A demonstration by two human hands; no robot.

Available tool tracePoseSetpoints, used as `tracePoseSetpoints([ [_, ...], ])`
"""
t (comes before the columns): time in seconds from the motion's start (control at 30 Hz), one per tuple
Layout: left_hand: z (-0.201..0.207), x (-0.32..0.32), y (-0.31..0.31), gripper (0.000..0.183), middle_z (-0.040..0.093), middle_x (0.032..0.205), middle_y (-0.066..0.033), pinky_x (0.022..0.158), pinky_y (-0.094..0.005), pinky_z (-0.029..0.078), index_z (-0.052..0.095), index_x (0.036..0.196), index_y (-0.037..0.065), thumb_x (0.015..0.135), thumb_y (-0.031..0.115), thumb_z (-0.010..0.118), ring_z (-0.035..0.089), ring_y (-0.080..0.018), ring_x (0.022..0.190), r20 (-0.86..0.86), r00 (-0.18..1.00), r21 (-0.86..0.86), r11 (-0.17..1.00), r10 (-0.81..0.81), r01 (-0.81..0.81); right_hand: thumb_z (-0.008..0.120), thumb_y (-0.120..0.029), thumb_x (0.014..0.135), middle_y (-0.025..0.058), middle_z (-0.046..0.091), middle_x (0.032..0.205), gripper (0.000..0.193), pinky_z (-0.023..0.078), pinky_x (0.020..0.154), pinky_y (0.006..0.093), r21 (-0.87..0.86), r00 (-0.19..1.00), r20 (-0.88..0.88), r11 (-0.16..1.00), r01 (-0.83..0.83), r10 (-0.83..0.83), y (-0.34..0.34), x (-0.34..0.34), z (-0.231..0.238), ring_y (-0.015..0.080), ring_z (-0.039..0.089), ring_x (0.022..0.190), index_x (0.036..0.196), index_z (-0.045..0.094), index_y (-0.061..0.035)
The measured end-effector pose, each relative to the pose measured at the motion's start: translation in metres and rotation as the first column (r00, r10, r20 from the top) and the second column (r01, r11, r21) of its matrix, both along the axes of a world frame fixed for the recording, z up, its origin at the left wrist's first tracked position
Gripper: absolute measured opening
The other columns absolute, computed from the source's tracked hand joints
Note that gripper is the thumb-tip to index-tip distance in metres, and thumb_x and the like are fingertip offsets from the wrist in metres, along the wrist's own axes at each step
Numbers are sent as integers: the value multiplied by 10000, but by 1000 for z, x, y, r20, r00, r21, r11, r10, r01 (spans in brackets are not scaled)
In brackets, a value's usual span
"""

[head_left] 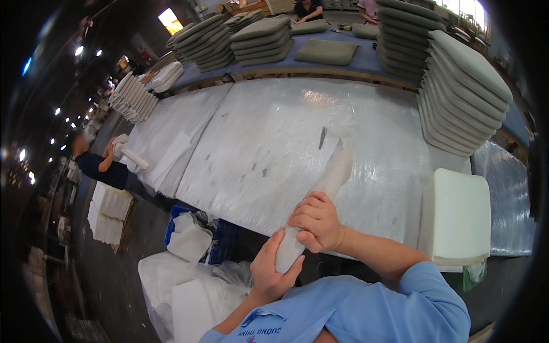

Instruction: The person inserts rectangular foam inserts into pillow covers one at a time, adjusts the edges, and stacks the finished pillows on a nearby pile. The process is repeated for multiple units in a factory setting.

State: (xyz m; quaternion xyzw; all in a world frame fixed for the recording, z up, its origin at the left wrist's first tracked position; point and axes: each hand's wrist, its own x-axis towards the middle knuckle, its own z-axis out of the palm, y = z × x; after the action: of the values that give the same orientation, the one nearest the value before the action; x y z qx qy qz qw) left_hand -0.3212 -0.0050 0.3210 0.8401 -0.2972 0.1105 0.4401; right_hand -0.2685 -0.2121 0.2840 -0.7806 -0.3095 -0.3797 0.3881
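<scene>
Close to my body, over the table's front edge, I hold a long, light grey fabric piece (290, 250), perhaps a cushion cover. Its near end is bunched into a thick bulge; whether foam is inside, I cannot tell. My left hand (273, 267) is wrapped around that bulge from the left and below. Higher up, my right hand (316, 222) grips the same fabric in a closed fist. Beyond the fist, a slack tail tapers away over the plastic-covered table (251, 148). A small dark pointed object (323, 138) lies beside the tail's far tip.
White foam pads (457, 214) are stacked at right, before tall light grey cushions (466, 91). More grey-green cushions (260, 43) line the blue back table. Lower left are a blue bin (170, 231) and plastic-wrapped foam (160, 286). A co-worker (103, 168) stands far left.
</scene>
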Motion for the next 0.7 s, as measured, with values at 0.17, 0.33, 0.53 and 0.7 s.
tracePoseSetpoints([
  [0.17, -7, -4, 5, 679, 693, 1203, -295, 938, -419, 583, 583, 1335, -98, 776, 175, 856, 729, -407, 1065, -17, 1000, 25, 999, -25, 25, 579, -410, 943, 50, 587, 737, 354, 454, 811, 413, -16, 1000, -12, 999, -28, 28, 3, -3, 5, 270, 563, 706, 769, 643, -108],
  [0.33, -13, -8, 5, 665, 705, 1183, -285, 887, -409, 599, 599, 1319, -94, 765, 178, 847, 745, -402, 1015, -29, 997, 29, 997, -66, 67, 631, -369, 898, 32, 518, 659, 329, 442, 748, 396, -68, 993, -94, 995, -73, 66, 1, -5, 11, 262, 510, 637, 686, 576, -124],
  [0.53, -4, 9, 12, 701, 673, 1295, -258, 996, -393, 533, 547, 1404, -79, 790, 133, 812, 700, -324, 1129, -77, 996, -39, 999, -39, 36, 615, -330, 923, 61, 643, 843, 241, 456, 880, 439, -26, 971, -228, 996, -86, 77, 2, 9, 6, 293, 612, 832, 855, 670, -105],
  [0.7, -1, 40, 40, 673, 653, 1324, -249, 1016, -402, 510, 547, 1406, -43, 818, 139, 818, 676, -318, 1172, -110, 992, -83, 995, -57, 48, 594, -301, 948, 91, 699, 1127, 275, 360, 1099, 478, -128, 963, -217, 983, 134, -159, -63, 55, -27, 303, 628, 1087, 1085, 703, -89],
])
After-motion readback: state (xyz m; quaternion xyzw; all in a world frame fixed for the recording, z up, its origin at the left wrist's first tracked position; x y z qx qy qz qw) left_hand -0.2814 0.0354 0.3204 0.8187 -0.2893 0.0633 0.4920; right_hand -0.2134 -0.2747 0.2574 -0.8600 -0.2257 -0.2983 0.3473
